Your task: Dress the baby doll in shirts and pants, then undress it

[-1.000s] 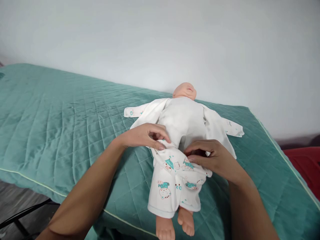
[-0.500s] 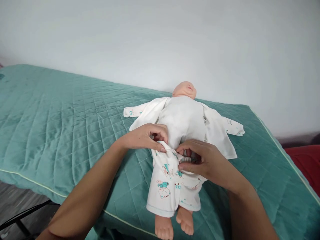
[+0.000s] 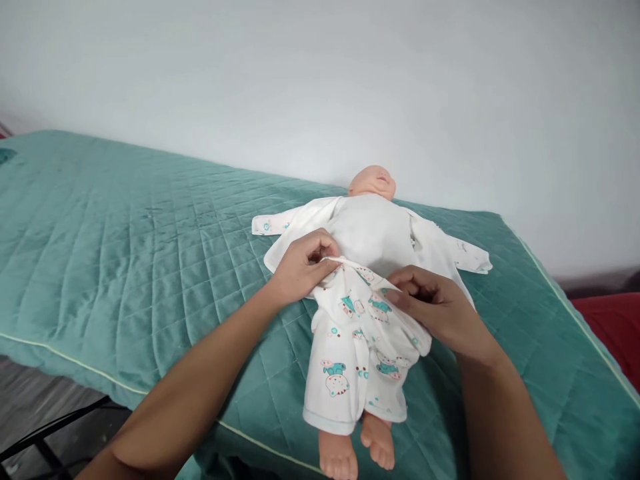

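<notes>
A baby doll [image 3: 374, 182] lies on its back on a teal quilted mattress [image 3: 125, 227], head toward the wall, bare feet toward me. It has printed white trousers [image 3: 357, 353] on its legs and an open white jacket [image 3: 440, 250] spread under its arms. My left hand [image 3: 303, 267] pinches the trousers' waistband at the doll's left hip. On the other side, my right hand [image 3: 433, 307] grips the waistband with curled fingers. The band sits stretched across the doll's belly.
A plain pale wall runs behind the mattress. A red object [image 3: 613, 333] sits low at the right edge. Dark floor and a black frame leg [image 3: 45, 437] show at the lower left, below the mattress's front edge.
Both hands have drawn the trousers' waistband up from the doll's hips onto its belly. The hands have shifted away from me toward the doll's torso.
</notes>
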{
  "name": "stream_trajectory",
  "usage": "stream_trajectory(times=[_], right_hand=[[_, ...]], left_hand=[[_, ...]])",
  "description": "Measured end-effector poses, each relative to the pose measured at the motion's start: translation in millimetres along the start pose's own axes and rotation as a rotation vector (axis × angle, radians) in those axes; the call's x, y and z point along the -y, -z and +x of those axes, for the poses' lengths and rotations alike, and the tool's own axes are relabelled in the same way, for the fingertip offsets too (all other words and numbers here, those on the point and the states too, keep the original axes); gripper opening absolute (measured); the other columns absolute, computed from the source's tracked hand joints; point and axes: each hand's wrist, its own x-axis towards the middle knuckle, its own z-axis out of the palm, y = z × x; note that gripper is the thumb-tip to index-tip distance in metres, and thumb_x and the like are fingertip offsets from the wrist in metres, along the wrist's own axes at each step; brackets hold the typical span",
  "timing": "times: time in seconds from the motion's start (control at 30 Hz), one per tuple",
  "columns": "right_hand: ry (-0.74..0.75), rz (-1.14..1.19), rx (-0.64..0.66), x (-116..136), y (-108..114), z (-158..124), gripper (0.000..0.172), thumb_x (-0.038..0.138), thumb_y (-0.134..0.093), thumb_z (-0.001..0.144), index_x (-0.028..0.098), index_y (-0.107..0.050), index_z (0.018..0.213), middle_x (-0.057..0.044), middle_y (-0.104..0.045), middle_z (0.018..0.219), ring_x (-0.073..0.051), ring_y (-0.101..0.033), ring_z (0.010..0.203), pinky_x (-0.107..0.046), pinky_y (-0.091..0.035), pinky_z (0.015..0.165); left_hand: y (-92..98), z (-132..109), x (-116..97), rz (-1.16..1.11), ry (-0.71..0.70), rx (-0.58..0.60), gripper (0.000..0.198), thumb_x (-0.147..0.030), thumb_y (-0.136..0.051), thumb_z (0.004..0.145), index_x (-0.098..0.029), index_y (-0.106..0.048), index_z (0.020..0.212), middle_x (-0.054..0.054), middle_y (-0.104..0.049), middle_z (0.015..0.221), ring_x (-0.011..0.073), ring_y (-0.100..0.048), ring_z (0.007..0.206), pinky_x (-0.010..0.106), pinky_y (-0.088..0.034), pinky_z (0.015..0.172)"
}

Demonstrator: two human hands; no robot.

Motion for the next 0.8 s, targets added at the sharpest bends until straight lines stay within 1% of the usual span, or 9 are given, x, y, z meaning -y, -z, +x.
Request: stream_trajectory(times=[0.13, 0.2, 0.27, 0.33, 0.4, 0.47, 0.57, 0.67, 0.8], right_hand=[[-0.04, 0.119, -0.303, -13.4, 12.5, 8.2, 0.023, 0.043, -0.075, 0.082, 0.022, -0.066, 0.087, 0.005, -0.046, 0.058, -0.008, -0.032, 0.047, -0.024, -0.02, 0.044], [-0.067, 0.216, -0.39, -17.9, 16.7, 13.5, 0.022, 0.04, -0.076, 0.078, 0.023, -0.065, 0.084, 0.005, -0.046, 0.058, -0.008, -0.032, 0.045, -0.024, -0.02, 0.042], [-0.078, 0.318, -0.417, -19.8, 18.3, 17.9, 0.022, 0.037, -0.077, 0.074, 0.024, -0.063, 0.085, 0.004, -0.049, 0.06, -0.009, -0.037, 0.046, -0.024, -0.025, 0.042], [-0.061, 0.394, -0.428, -20.4, 18.5, 20.7, 0.025, 0.035, -0.078, 0.072, 0.026, -0.063, 0.089, 0.003, -0.053, 0.065, -0.012, -0.044, 0.05, -0.025, -0.033, 0.045], [-0.031, 0.414, -0.419, -21.9, 18.2, 22.4, 0.03, 0.037, -0.078, 0.071, 0.028, -0.063, 0.095, 0.001, -0.058, 0.072, -0.015, -0.053, 0.057, -0.028, -0.042, 0.051], [-0.003, 0.397, -0.406, -25.1, 17.9, 24.2, 0.034, 0.04, -0.079, 0.069, 0.03, -0.062, 0.097, 0.0, -0.062, 0.078, -0.018, -0.058, 0.063, -0.031, -0.047, 0.057], [0.026, 0.397, -0.447, -30.8, 17.2, 28.7, 0.039, 0.042, -0.084, 0.065, 0.03, -0.061, 0.094, 0.002, -0.059, 0.074, -0.016, -0.056, 0.061, -0.03, -0.047, 0.056], [0.038, 0.42, -0.505, -34.4, 16.0, 33.9, 0.042, 0.043, -0.088, 0.062, 0.029, -0.061, 0.091, 0.006, -0.052, 0.066, -0.012, -0.05, 0.055, -0.026, -0.044, 0.052], [0.019, 0.444, -0.566, -36.6, 15.0, 36.8, 0.043, 0.045, -0.087, 0.063, 0.029, -0.057, 0.089, 0.007, -0.05, 0.066, -0.012, -0.048, 0.055, -0.025, -0.042, 0.051]], left_hand=[[-1.7, 1.8, 12.3, 0.034, -0.024, -0.169, 0.009, -0.019, -0.066, 0.084, -0.019, -0.058, 0.079, 0.0, -0.056, 0.081, 0.0132, -0.051, 0.073, 0.026, -0.038, 0.063], [-1.6, 3.1, 17.2, 0.05, -0.014, -0.219, 0.01, -0.016, -0.064, 0.084, -0.02, -0.056, 0.078, 0.0, -0.056, 0.081, 0.0139, -0.05, 0.074, 0.027, -0.037, 0.064], [-1.3, 4.5, 19.7, 0.067, 0.019, -0.248, 0.01, -0.014, -0.063, 0.083, -0.02, -0.055, 0.079, 0.0, -0.056, 0.081, 0.0143, -0.049, 0.074, 0.027, -0.037, 0.065], [-1.0, 6.1, 20.0, 0.062, 0.086, -0.259, 0.01, -0.015, -0.064, 0.083, -0.02, -0.055, 0.081, 0.0, -0.057, 0.082, 0.0148, -0.05, 0.076, 0.028, -0.037, 0.067], [-0.8, 7.6, 19.6, 0.037, 0.154, -0.253, 0.01, -0.017, -0.064, 0.084, -0.02, -0.055, 0.083, 0.0, -0.059, 0.085, 0.0149, -0.051, 0.078, 0.027, -0.038, 0.069], [-0.5, 8.7, 19.8, 0.009, 0.198, -0.243, 0.009, -0.018, -0.064, 0.084, -0.02, -0.055, 0.084, 0.0, -0.059, 0.086, 0.0143, -0.051, 0.076, 0.027, -0.038, 0.069], [-0.6, 9.1, 21.3, -0.012, 0.23, -0.215, 0.008, -0.018, -0.062, 0.085, -0.021, -0.055, 0.086, -0.002, -0.059, 0.086, 0.0134, -0.05, 0.074, 0.027, -0.038, 0.07], [-1.9, 8.0, 21.4, -0.027, 0.237, -0.198, 0.008, -0.019, -0.061, 0.085, -0.021, -0.053, 0.086, -0.003, -0.057, 0.078, 0.0134, -0.049, 0.071, 0.026, -0.036, 0.068], [-4.3, 6.0, 16.7, -0.217, 0.274, -0.15, 0.011, -0.024, -0.063, 0.085, -0.022, -0.054, 0.089, -0.005, -0.053, 0.07, 0.0117, -0.044, 0.06, 0.025, -0.032, 0.058]])
